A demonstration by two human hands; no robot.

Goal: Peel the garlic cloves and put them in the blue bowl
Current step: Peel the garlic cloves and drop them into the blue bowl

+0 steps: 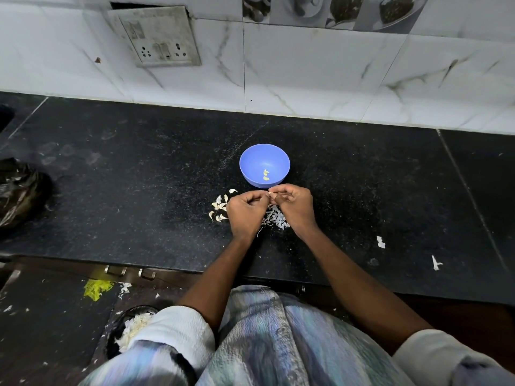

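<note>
Just in front of the blue bowl (264,165), both the left hand (246,210) and right hand (295,203) pinch one garlic clove (269,193), which could slip and drop among the peels (274,218) beneath.

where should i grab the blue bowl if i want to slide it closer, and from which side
Pinch the blue bowl at its far rim, coming from above on the wall side. The rim is open and bare there, while both the left hand and right hand crowd its near edge, and two peeled cloves lie low inside.

Bowl (264,162) prob. plastic, smooth; counter (139,190) speckled stone.
</note>
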